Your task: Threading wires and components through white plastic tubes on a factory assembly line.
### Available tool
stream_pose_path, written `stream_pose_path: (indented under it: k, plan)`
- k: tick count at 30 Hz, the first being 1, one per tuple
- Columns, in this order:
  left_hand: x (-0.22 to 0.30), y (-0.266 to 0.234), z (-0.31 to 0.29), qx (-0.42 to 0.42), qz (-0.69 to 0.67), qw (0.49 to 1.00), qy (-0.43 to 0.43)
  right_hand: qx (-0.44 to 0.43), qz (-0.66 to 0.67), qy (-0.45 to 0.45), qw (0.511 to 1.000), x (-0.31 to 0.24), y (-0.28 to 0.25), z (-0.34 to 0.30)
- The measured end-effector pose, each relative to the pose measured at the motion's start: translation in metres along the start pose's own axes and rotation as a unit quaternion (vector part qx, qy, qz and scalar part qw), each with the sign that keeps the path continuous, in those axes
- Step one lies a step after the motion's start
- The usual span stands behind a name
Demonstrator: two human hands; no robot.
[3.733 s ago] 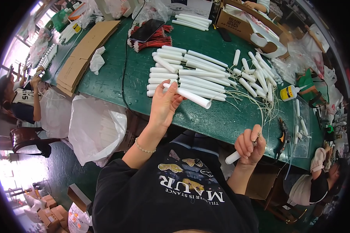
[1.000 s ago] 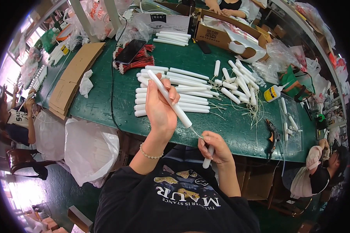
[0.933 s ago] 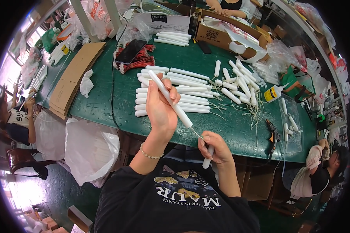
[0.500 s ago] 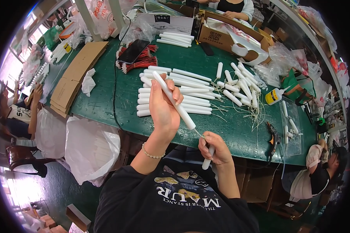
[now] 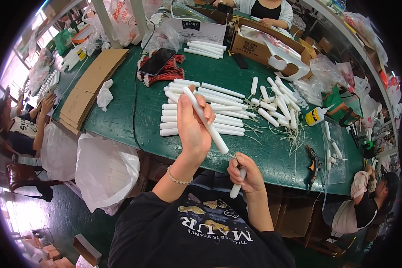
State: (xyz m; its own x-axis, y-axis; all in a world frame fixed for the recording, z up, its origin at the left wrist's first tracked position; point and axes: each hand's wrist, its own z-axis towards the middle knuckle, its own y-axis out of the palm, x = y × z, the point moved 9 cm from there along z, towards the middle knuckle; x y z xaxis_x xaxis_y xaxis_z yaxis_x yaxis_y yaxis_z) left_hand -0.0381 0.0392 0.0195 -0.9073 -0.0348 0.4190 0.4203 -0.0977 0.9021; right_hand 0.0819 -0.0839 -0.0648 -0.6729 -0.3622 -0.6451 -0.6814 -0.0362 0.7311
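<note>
A long white tube (image 5: pixel 215 135) lies tilted across my left hand (image 5: pixel 194 134), whose fingers wrap round it. Its lower end points at my right hand (image 5: pixel 251 173). Thin pale wire (image 5: pixel 230 155) runs from that end to the right fingertips, which pinch it. The same right hand grips a short white tube (image 5: pixel 236 191) that sticks out below the fingers. Behind my left hand, long white tubes (image 5: pixel 225 120) lie in rows on the green table (image 5: pixel 201 154). Farther right is a loose pile of short white tubes (image 5: pixel 281 105) with tangled wires.
A glue bottle (image 5: pixel 315 116) and orange-handled pliers (image 5: pixel 312 167) lie right, beside a clear bag (image 5: pixel 337 167) of short tubes. A phone (image 5: pixel 157 61) rests on red wires (image 5: pixel 167 75). Cardboard sheets (image 5: pixel 87 89) lie left; an open carton (image 5: pixel 259 51) stands behind. Other people sit around.
My right fingertips have come slightly closer to the long tube's lower end, and less wire shows between them. The whole view has shifted a little. Both hands keep their hold.
</note>
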Motion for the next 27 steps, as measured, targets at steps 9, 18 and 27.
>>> stream_pose_path:
  k: [9, 18, 27]
  plan:
    - [0.001, 0.004, 0.002, -0.018, 0.006, 1.000, 0.013, 0.007, 0.040, 0.003, 0.999, 0.003, 0.000, 0.005]
    - [-0.002, 0.011, 0.000, -0.013, -0.007, 1.000, 0.016, -0.012, 0.037, 0.012, 0.999, 0.004, 0.002, 0.000]
    - [0.004, 0.025, 0.005, 0.002, 0.015, 0.999, 0.049, -0.020, 0.052, 0.006, 0.998, -0.001, 0.012, -0.003]
